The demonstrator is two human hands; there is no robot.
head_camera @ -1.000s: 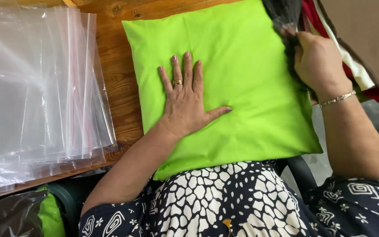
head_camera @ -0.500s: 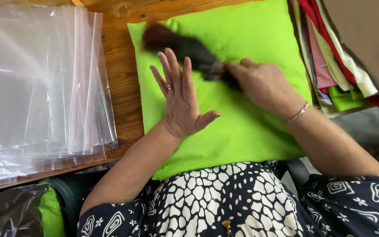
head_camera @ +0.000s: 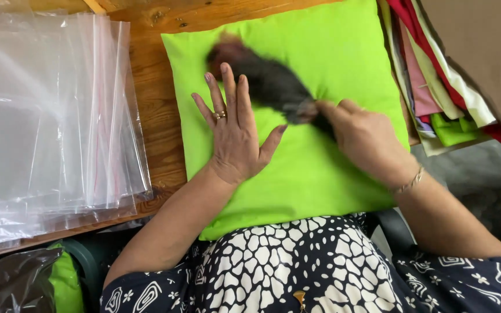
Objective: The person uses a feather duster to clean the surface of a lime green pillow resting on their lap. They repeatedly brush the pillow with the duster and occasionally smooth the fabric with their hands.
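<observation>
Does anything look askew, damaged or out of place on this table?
Nothing stands out. The green cushion lies flat on the wooden table, the left hand pressing it, the right hand holding a dark brush, which is motion-blurred. The clear plastic bags are loosely stacked, edges fanned slightly.

Wooden table (head_camera: 158, 124), perhaps grey floor (head_camera: 482, 174)

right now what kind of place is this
Probably a small home workshop or packing spot for cushions: a stack of clear plastic bags on the wooden table, a green cushion being brushed, and folded coloured fabrics alongside.
</observation>
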